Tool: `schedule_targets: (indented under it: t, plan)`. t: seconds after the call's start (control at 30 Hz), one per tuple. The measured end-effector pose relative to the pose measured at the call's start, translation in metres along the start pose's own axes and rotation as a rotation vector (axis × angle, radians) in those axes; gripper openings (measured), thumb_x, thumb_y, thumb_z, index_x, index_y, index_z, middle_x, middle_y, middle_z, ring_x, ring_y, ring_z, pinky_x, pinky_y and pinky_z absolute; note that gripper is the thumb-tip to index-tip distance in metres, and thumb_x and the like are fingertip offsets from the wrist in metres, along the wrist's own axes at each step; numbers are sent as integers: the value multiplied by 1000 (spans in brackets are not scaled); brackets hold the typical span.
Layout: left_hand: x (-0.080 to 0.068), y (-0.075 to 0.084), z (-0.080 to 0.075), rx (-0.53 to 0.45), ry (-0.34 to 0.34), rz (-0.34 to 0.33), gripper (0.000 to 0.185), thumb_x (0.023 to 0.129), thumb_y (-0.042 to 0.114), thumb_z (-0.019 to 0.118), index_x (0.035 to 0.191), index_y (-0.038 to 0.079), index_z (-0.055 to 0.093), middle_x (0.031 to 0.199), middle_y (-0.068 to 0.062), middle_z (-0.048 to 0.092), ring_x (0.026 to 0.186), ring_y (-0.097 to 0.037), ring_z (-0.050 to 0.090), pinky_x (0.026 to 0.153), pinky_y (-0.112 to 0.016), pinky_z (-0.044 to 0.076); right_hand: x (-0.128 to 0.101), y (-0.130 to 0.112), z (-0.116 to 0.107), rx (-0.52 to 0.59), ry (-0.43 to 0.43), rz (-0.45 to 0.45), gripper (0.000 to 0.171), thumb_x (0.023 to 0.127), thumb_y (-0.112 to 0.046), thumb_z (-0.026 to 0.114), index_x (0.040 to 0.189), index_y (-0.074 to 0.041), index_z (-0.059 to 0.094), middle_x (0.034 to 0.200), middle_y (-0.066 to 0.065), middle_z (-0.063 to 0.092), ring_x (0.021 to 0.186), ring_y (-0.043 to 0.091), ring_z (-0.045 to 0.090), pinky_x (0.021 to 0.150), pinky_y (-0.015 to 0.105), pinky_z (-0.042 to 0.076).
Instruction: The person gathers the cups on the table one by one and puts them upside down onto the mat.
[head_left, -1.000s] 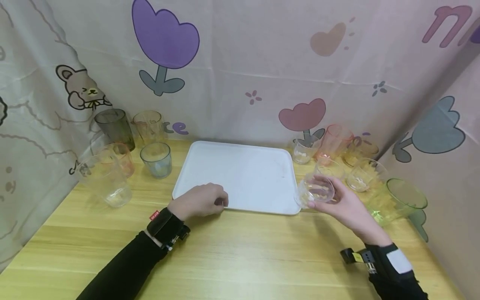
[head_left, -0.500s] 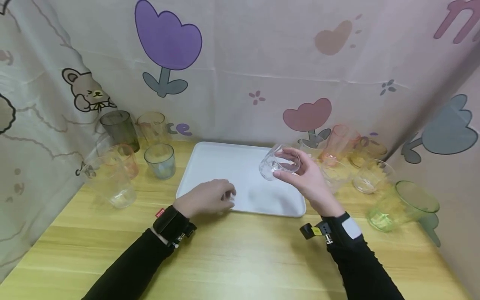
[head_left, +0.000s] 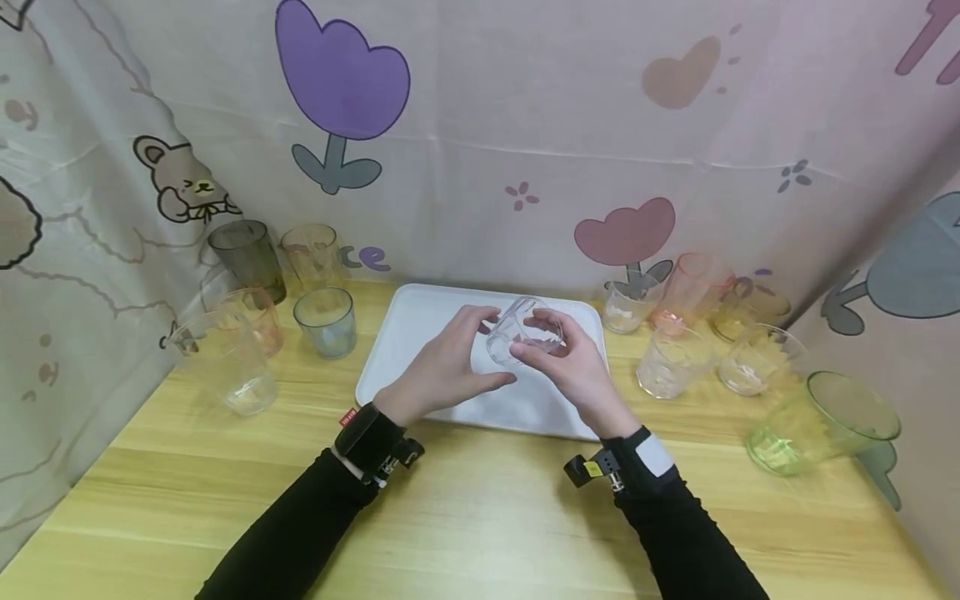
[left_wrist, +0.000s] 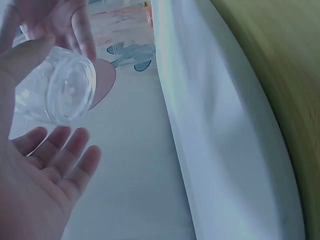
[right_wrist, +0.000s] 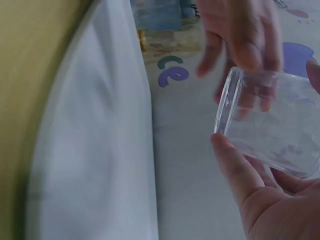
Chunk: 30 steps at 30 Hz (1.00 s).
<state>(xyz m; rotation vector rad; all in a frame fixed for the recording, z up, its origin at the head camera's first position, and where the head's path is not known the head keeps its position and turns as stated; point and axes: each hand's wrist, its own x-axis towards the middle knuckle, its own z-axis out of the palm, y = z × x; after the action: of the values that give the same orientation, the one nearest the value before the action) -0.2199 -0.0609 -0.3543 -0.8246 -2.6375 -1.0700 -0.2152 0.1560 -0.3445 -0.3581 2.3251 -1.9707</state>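
Observation:
A clear glass cup (head_left: 513, 336) is held tilted above the white tray (head_left: 390, 367), its base toward the left. My right hand (head_left: 573, 367) grips it near the rim between thumb and fingers. To its left, my left hand (head_left: 446, 367) is spread with thumb and fingers apart around the cup's base end. In the left wrist view, the cup's thick base (left_wrist: 72, 90) lies between the left thumb and fingers, with a gap to the fingertips. The right wrist view has the right fingertips on the cup's side (right_wrist: 272, 120); whether the left thumb touches it I cannot tell.
Left of the tray stand a blue-grey cup (head_left: 325, 323), a dark grey cup (head_left: 251, 260), a yellowish cup (head_left: 311, 254), a pink cup (head_left: 258, 321) and a tall clear cup (head_left: 232, 367). Several clear, pink and amber cups and a green cup (head_left: 821, 425) stand at right.
My right hand has carried the clear cup leftward from the right side to above the tray. My left hand has risen from the tray's front edge and opened toward the cup.

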Motion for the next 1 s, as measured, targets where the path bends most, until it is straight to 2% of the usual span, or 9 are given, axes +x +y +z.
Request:
schedule_targets:
  t: [0.2,0.4,0.63,0.8,0.9,1.0]
  plan:
    - [4,2,7,-9,55,47,83,81,30,91,146,6,45,138,-8,53,123,-24,55,103,-41,52,-3,6,11,28,31,52,68,95,-21,76,152,-8,42,140,15,50,106,21,61,91,28,55]
    - [4,1,10,-11,96,83,76,82,23,90,140,3,46,133,-11,54,118,-23,57,101,-39,53,-3,10,15,62,23,43,71,95,-20,75,154,-4,37,141,15,49,110,21,62,92,30,54]
    - [5,-2,11,-31,94,89,74,82,19,90,139,1,46,132,-13,54,117,-24,56,101,-38,52,-3,12,12,25,28,28,73,93,-20,78,153,-4,38,141,14,51,103,20,62,89,28,54]
    - [6,-2,8,-34,91,80,75,83,19,88,140,0,44,133,-15,54,118,-26,56,102,-40,53,-3,12,6,6,32,2,73,93,-15,78,154,-5,38,143,15,49,119,27,62,92,26,56]
    - [8,-4,2,-23,93,62,76,84,19,88,142,-1,43,134,-15,54,119,-26,56,103,-40,52,-3,12,-1,-42,58,-28,77,91,-16,81,153,-4,39,145,16,48,131,31,58,97,32,57]
    - [13,-6,-5,-22,95,44,77,84,19,88,143,-1,43,135,-15,54,120,-26,56,105,-41,51,-3,11,-12,-146,109,-85,81,88,-19,85,153,-4,40,147,16,48,133,35,56,102,42,55]
